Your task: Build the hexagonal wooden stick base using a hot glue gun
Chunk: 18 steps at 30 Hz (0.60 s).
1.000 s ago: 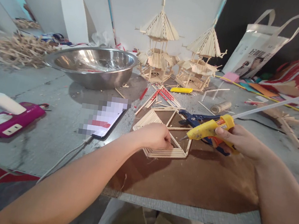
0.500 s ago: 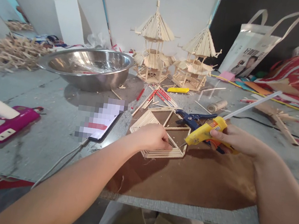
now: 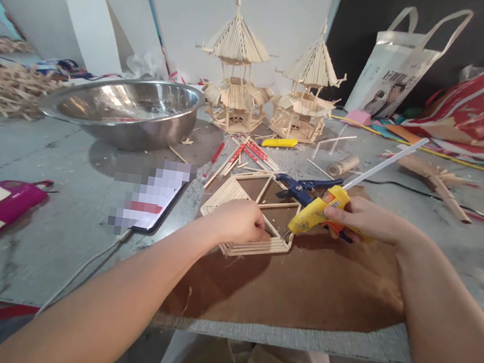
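A hexagonal frame of thin wooden sticks (image 3: 255, 245) lies on a brown sheet (image 3: 290, 290); several of its sections are filled with sticks laid side by side. My left hand (image 3: 243, 222) reaches over it with fingers pinched together at a stick in the near section; the fingertips are partly hidden. My right hand (image 3: 356, 217) grips a yellow hot glue gun (image 3: 316, 213), a long clear glue stick (image 3: 386, 163) jutting from its back. The gun's nozzle is at the frame's right corner. Blue-handled cutters (image 3: 299, 188) rest at the frame's far right edge, partly behind the gun.
Two stick-built pagodas (image 3: 231, 93) stand at the back. A steel basin (image 3: 155, 124) and a phone (image 3: 153, 202) with a cable are on the left, beside a purple power strip (image 3: 17, 207). Red-marked sticks (image 3: 255, 150) and a yellow comb-like piece (image 3: 280, 142) lie beyond the frame.
The whole view has shifted, so things appear slightly further left. Both hands keep nearly the same place over the frame, with the glue gun's nozzle still at the corner.
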Motion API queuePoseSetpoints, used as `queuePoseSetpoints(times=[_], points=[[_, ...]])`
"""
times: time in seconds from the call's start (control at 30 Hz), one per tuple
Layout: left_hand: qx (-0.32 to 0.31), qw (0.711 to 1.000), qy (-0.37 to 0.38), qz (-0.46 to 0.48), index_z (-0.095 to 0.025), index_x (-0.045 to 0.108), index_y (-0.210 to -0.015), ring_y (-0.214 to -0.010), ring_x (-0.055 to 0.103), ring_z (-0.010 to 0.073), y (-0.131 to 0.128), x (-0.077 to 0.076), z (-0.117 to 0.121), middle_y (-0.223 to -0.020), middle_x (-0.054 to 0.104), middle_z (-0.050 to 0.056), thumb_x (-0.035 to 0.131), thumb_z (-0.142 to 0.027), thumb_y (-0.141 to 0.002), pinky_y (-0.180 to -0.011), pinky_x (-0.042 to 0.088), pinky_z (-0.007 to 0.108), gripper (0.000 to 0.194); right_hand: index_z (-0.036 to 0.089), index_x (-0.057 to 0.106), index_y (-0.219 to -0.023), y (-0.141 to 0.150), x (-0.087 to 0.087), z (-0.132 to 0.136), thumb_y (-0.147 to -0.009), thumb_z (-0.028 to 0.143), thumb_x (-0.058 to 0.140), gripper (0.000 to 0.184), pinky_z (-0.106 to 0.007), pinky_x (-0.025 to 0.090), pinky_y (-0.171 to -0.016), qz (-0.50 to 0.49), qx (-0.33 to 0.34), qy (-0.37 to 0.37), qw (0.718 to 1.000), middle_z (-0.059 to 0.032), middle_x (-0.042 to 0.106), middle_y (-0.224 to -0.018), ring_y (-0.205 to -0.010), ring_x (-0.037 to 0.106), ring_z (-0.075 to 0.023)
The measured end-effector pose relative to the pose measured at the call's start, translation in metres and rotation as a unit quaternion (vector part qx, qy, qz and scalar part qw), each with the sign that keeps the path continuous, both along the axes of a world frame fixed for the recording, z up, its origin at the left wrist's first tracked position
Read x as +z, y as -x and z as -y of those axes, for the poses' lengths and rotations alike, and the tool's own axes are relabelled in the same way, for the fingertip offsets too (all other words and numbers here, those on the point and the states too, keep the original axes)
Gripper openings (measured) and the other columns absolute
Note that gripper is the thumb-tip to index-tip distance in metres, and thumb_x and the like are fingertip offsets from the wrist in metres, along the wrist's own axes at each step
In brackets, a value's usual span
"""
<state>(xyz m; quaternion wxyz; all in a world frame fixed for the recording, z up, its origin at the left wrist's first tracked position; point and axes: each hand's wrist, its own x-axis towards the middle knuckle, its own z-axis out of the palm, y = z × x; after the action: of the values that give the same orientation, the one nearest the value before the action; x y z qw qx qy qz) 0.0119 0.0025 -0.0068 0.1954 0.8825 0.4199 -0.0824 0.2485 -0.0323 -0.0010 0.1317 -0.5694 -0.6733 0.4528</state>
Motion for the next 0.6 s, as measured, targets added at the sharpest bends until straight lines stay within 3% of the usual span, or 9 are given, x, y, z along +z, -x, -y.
queuePoseSetpoints(times=[0.6], points=[[0.003,1.000,0.015,0.003,-0.020,0.061,-0.059,-0.047,0.040,0.0106,-0.0033,0.0045,0.0011,-0.051,0.050,0.000,0.045,-0.044,-0.059,-0.045,0.027,0.022,0.029,0.015,0.057,-0.057,-0.0004,-0.0053,-0.0011,-0.071,0.051,0.042,0.042,-0.020,0.029,-0.032,0.020,-0.010,-0.012,1.000,-0.0045,0.055,-0.051,-0.034,0.040,-0.0064]])
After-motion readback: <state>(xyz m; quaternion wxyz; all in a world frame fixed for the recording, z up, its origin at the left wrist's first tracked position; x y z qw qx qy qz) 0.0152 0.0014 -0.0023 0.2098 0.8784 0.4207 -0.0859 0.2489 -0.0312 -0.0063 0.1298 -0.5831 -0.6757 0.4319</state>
